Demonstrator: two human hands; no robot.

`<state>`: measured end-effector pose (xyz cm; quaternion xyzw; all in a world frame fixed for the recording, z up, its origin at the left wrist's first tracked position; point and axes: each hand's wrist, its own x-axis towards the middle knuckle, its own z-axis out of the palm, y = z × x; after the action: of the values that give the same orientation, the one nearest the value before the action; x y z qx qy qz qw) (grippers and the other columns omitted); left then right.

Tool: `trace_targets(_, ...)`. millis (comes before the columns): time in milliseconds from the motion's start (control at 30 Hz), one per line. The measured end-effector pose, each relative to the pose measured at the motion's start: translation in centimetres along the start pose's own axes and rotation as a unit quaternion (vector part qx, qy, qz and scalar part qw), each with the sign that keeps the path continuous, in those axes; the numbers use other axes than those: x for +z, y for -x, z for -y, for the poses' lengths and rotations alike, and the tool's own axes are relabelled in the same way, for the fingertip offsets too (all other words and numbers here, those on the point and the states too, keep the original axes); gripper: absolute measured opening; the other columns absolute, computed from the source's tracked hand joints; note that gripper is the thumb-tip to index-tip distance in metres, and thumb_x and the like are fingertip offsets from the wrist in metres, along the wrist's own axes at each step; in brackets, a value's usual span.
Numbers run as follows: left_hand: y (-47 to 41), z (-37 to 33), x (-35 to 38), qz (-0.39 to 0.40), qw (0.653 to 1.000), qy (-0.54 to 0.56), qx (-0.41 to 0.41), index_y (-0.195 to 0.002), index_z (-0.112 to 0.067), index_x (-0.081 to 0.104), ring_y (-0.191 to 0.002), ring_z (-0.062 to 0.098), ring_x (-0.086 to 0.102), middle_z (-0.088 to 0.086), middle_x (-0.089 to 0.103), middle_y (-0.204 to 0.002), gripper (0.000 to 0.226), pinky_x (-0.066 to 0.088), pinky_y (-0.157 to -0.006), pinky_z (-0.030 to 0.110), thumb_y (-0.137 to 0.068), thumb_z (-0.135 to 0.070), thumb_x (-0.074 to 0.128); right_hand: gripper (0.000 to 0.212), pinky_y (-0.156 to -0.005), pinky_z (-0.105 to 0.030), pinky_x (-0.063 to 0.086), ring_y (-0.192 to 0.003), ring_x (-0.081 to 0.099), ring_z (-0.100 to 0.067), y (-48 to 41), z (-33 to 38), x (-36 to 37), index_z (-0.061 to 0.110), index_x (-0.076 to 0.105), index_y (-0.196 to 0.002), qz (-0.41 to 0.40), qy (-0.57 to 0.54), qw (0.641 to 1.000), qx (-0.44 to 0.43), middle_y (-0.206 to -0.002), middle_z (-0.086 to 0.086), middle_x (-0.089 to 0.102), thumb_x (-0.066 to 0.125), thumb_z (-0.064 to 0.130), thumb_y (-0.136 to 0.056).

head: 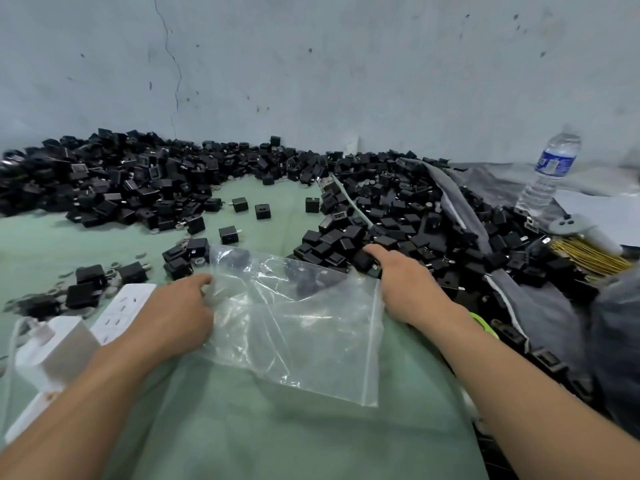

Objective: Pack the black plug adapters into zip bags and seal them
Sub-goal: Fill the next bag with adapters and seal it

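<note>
A blue-labelled water bottle [550, 171] stood at the far right, near a bundle of gold wire ties [585, 254]. On the left of the green-covered bench [277, 445] lay a white power strip [121, 310], with a white charger block [55, 351] at its near end.

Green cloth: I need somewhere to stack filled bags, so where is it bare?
Barest is the near strip of cloth below the zip bag, nearest the person. A smaller patch lies left, between the back pile and the loose adapters by the power strip. The right pile is crowded.
</note>
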<state>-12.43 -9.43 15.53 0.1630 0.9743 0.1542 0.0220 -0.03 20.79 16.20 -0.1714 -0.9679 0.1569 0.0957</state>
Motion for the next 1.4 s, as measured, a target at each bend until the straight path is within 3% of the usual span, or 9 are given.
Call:
trace_targets(133,0.0,-0.7,-0.4,-0.007,0.999,-0.031,-0.036,-0.149,-0.028,0.044,-0.107,0.029,0.062,0.003,0.066,-0.122,0.066,0.049,-0.079,0.035,-0.086,-0.016,0.058,0.038,-0.055,-0.035,0.050,-0.067,0.061,-0.015,0.6,-0.5,-3.4,0.033,0.048,-0.102,-0.101,-0.043,0.991,0.075,-0.081,0.004,0.062,0.071,0.010,-0.083)
trace_targets(300,3.6,-6.6,-2.2,-0.200,0.979,-0.027,-0.001,-0.127,-0.024,0.056,-0.093,0.015,0.049,-0.005,0.050,-0.116,0.040,0.035,-0.075,0.031,-0.094,-0.047,0.058,0.022,-0.057,-0.019,0.046,-0.077,0.065,-0.004,4.7,-1.0,-6.1,0.037,0.066,-0.083,0.115,0.041,0.992,0.043,-0.087,0.017,0.068,0.086,0.035,-0.072)
trace_targets(467,11.5,-14.2,-0.4,-0.036,0.969,0.041,0.240,-0.090,-0.039,0.036,-0.075,0.006,0.047,-0.017,0.042,-0.087,0.047,0.031,-0.064,0.034,-0.078,-0.084,0.032,0.017,-0.053,-0.018,0.044,-0.058,0.061,-0.007,6.8,0.0,-8.0,0.033,0.075,-0.092,0.330,-0.022,0.944,0.000,-0.079,0.001,0.075,0.078,0.034,-0.075)
trace_targets(733,9.9,-16.0,1.5,-0.042,0.974,-0.011,0.221,-0.091,-0.024,0.056,-0.082,0.024,0.061,-0.003,0.064,-0.089,0.006,0.037,-0.061,0.033,-0.093,-0.028,0.052,0.010,-0.054,-0.024,0.041,-0.053,0.054,-0.017,7.8,0.3,-10.1,0.023,0.074,-0.094,0.452,-0.067,0.889,-0.039,-0.074,-0.001,0.069,0.073,0.022,-0.083)
trace_targets(900,6.7,-17.1,0.7,-0.007,0.959,0.256,0.117,-0.078,-0.035,0.075,-0.066,0.008,0.067,-0.016,0.069,-0.067,0.019,0.055,-0.064,0.026,-0.091,-0.027,0.064,0.022,-0.057,-0.025,0.054,-0.064,0.065,-0.024,7.6,1.8,-8.1,0.003,0.068,-0.109,0.349,-0.319,0.879,-0.065,-0.093,-0.021,0.071,0.064,-0.007,-0.089)
trace_targets(1067,5.2,-16.1,0.5,0.019,0.917,0.394,0.062,-0.107,-0.030,0.078,-0.081,-0.004,0.067,-0.017,0.075,-0.093,0.025,0.055,-0.077,0.019,-0.089,-0.019,0.063,0.032,-0.076,-0.036,0.062,-0.076,0.067,-0.027,6.8,3.4,-3.9,0.003,0.065,-0.118,0.256,-0.474,0.842,0.010,-0.086,-0.011,0.067,0.057,-0.012,-0.090)
trace_targets(1167,5.7,-15.1,0.4,0.008,0.970,0.225,0.091,-0.128,-0.037,0.063,-0.098,0.006,0.064,-0.015,0.067,-0.113,0.043,0.050,-0.082,0.024,-0.085,-0.036,0.068,0.027,-0.071,-0.035,0.062,-0.074,0.065,-0.020,6.3,3.9,-2.1,-0.001,0.064,-0.113,0.200,-0.492,0.846,0.050,-0.085,-0.011,0.067,0.056,-0.013,-0.091)
trace_targets(1267,6.4,-14.3,0.4,-0.036,0.996,0.022,0.079,-0.110,-0.034,0.059,-0.092,0.018,0.058,-0.010,0.065,-0.108,0.026,0.043,-0.074,0.033,-0.086,-0.044,0.064,0.022,-0.065,-0.035,0.062,-0.065,0.068,-0.023,5.8,4.0,-1.0,0.002,0.063,-0.107,0.161,-0.486,0.852,0.106,-0.094,-0.017,0.068,0.057,-0.013,-0.092)
trace_targets(1400,6.9,-14.3,-0.2,-0.038,0.980,0.150,0.122,-0.085,-0.032,0.063,-0.074,0.009,0.061,-0.011,0.065,-0.074,0.007,0.046,-0.062,0.027,-0.083,-0.033,0.069,0.026,-0.068,-0.034,0.060,-0.070,0.064,-0.020,5.8,4.4,-0.2,0.007,0.066,-0.091,0.156,-0.450,0.878,0.049,-0.079,-0.007,0.070,0.055,-0.017,-0.086)
